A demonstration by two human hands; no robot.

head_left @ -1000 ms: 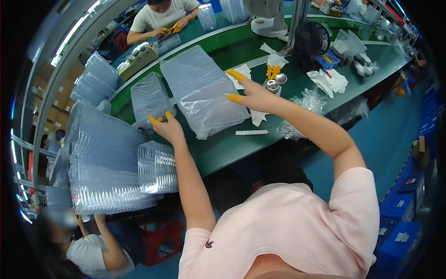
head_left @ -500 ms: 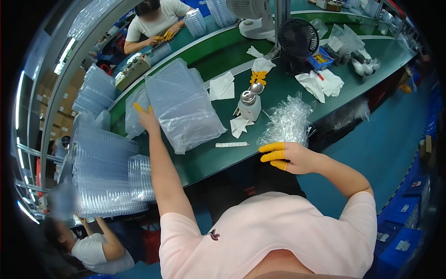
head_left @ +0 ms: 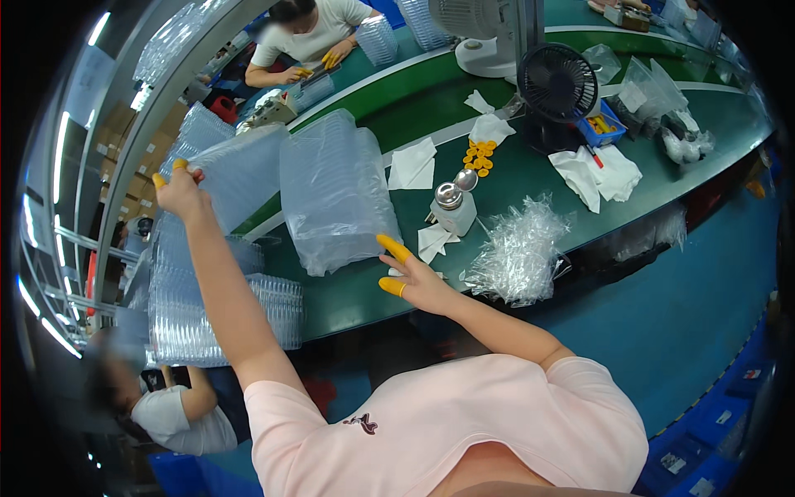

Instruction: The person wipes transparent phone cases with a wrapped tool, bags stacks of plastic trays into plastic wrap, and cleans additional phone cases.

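Observation:
My left hand (head_left: 184, 195), with yellow finger covers, is raised over the stacked clear plastic trays (head_left: 195, 306) at the left. Its closed fingers hold the edge of a translucent plastic bag (head_left: 240, 170), whose contents I cannot make out. A larger bagged stack of clear trays (head_left: 331, 195) lies on the green table. By its near right corner is my right hand (head_left: 424, 286), palm down, yellow-covered fingers apart. A white segmented strip (head_left: 396, 272) is mostly hidden under that hand.
A metal-topped dispenser bottle (head_left: 454, 207), yellow finger covers (head_left: 479, 157), white tissues (head_left: 412, 166) and crumpled clear wrappers (head_left: 523, 253) occupy the table. A black fan (head_left: 556, 87) and blue box (head_left: 603, 126) stand behind. Co-workers sit at the far side (head_left: 310, 37) and lower left (head_left: 186, 414).
My left hand has moved left, lifting the translucent bag from beside the larger bagged stack. My right hand has moved left from beside the wrappers to the stack's near corner.

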